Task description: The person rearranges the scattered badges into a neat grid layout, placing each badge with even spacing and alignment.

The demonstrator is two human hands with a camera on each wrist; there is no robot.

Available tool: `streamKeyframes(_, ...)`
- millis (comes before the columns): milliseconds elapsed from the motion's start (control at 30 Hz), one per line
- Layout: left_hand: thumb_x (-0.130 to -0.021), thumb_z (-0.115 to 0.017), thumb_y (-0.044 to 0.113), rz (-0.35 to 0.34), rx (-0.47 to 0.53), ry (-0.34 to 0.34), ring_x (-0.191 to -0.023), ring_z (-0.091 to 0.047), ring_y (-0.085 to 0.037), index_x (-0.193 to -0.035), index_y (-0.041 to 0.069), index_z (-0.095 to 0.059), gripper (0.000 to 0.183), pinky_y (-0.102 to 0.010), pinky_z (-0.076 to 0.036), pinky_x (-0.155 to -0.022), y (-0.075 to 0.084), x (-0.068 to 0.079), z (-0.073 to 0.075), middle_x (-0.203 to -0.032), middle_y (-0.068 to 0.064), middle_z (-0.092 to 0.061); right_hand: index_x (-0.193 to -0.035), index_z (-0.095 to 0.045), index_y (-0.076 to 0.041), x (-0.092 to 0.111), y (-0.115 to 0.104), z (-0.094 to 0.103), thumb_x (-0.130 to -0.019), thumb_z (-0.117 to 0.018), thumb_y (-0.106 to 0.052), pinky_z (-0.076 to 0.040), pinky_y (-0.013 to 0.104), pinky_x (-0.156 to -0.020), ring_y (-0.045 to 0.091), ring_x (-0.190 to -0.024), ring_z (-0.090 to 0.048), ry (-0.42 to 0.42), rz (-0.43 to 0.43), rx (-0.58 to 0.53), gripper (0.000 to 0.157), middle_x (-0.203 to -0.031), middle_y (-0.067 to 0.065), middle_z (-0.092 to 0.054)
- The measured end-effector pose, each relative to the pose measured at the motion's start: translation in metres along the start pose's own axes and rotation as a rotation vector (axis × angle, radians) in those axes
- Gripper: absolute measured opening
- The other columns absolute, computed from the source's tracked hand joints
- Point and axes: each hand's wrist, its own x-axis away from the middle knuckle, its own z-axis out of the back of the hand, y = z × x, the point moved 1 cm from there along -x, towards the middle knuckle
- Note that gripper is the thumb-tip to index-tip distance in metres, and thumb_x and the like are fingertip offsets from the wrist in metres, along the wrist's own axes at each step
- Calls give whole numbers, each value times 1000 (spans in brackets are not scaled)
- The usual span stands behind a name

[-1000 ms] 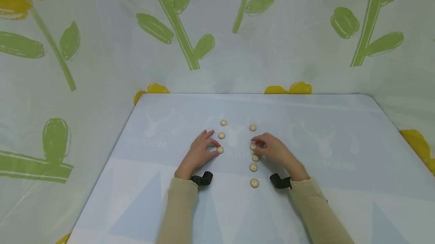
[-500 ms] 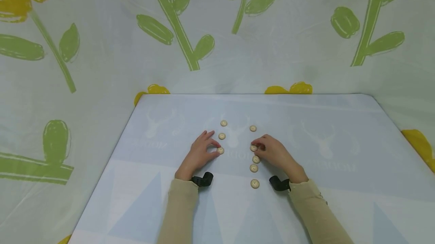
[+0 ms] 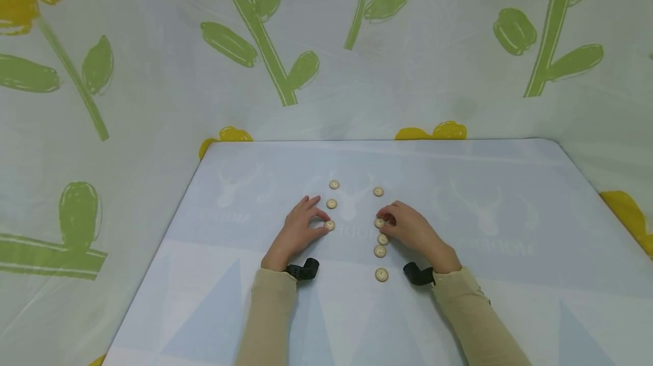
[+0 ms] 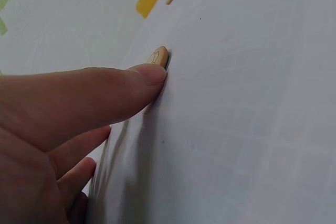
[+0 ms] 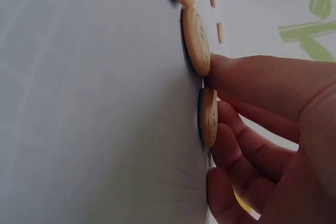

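In the head view, small round wooden discs with dark markings lie in two columns. My left hand pinches the nearest disc of the left column between thumb and index finger, with the other fingers spread. In the left wrist view the thumb partly covers that disc. My right hand holds the second-farthest disc of the right column by its edges. The right wrist view shows the thumb between this disc and the neighbouring disc, with the fingertips at its far side.
Two more discs, a middle one and a far one, continue the left column. On the right, a disc lies beyond my hand, and two discs lie nearer. A patterned curtain rises behind the pale table.
My right fingers have settled around their disc, which has shifted slightly nearer along with the neighbouring disc. The left hand stays on its disc.
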Motion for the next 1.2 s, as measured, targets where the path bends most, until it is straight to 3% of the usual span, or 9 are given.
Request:
streamKeyframes(867,-79,-66,22,7,-15,-4,-134,-11,-23,-91,21,-63,12,-50,-12,-104,-2,-2,-1,-142,-3,-31,-93,-63,-12,-2,2,0,-80,-65,-19,-41,29,-67,13,-74,-47,-30,17,30,15,-85,-3,-53)
streamKeyframes(1200,-79,-67,21,-11,-6,-4,-134,-12,-25,-91,20,-63,13,-51,-13,-103,1,-2,-1,-142,-5,-31,-96,-62,-11,-1,9,4,-77,-66,-20,-41,30,-67,14,-74,-48,0,1,-31,21,-81,-3,-55)
